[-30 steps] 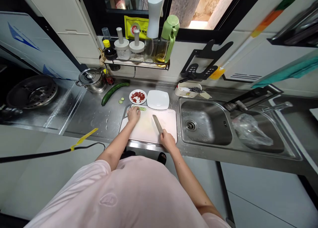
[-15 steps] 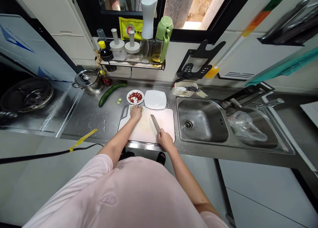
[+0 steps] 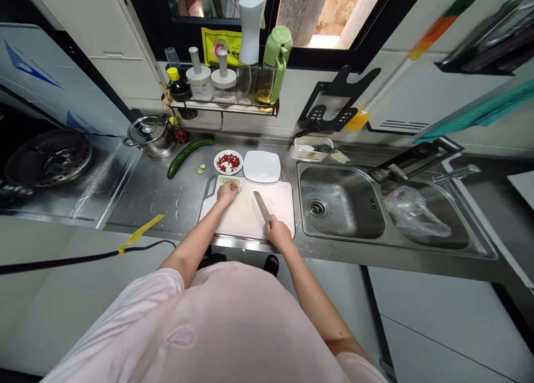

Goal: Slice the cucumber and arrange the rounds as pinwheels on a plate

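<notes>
Cucumber slices: pale green, darker-rimmed; on cutting board, upper left; partly hidden by left hand, fingers bunched, any hold unclear. Knife: grey blade over board; handle hidden in closed right hand.

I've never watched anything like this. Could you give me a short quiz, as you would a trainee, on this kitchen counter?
1. What does the right hand hold?
a) a wooden spoon
b) a long metal-bladed knife
c) a blue sponge

2. True or false: the long dark-green cucumber lies to the left of the round white plate of chopped red pieces.

3. Fill in: the left hand is at the round pale-green slices on the white rectangular ____.

Key: 1 b; 2 true; 3 cutting board.
</notes>
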The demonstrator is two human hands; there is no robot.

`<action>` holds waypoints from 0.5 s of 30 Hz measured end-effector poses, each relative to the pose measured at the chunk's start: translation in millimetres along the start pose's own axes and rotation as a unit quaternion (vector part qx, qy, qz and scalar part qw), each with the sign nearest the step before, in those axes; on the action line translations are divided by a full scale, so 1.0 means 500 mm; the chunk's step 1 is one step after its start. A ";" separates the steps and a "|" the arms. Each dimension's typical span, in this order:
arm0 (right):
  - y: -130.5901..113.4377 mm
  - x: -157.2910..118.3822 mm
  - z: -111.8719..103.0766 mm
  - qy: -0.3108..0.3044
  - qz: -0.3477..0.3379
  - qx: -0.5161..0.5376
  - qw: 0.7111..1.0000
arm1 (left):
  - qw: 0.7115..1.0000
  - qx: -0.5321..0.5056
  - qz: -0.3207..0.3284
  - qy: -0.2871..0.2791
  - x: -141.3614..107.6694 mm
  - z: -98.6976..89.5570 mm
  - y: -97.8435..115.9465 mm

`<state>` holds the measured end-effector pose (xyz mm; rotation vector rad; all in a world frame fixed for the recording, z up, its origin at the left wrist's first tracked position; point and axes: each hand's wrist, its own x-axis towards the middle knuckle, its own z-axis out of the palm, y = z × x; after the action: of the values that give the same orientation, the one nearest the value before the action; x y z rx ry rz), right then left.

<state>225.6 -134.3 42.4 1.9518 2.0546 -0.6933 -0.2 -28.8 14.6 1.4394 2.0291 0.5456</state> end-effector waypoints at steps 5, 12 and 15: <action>0.000 0.001 0.003 0.000 -0.002 -0.005 1.000 | 0.998 -0.052 -0.009 -0.025 -0.026 0.000 -0.030; -0.002 -0.003 -0.002 0.001 -0.008 -0.009 1.000 | 0.999 -0.032 -0.017 -0.035 -0.049 0.004 -0.047; -0.002 -0.004 -0.001 0.002 -0.008 -0.010 1.000 | 0.999 -0.012 -0.016 -0.038 -0.058 0.004 -0.045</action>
<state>224.6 -136.0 44.0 1.9299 2.0739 -0.6683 -7.7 -63.4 5.6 1.3904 1.9756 0.4923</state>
